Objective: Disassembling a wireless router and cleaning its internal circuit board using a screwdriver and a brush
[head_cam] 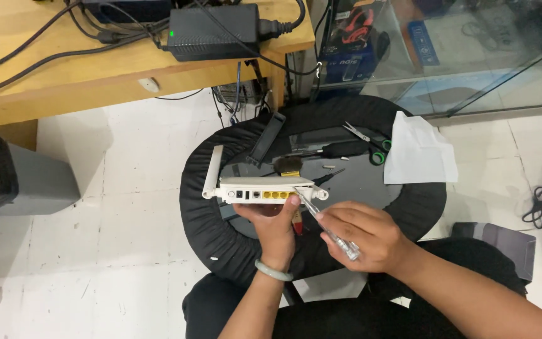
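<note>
Gripping white router edge, screwdriver at corner

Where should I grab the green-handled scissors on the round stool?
Probably by the green handle loops of the scissors, coming from the right, near the white cloth. The blades point up-left, and the handles lie free near the stool's right edge.

Round black stool with scissors, brush, screwdriver, white tissue on top.
</note>
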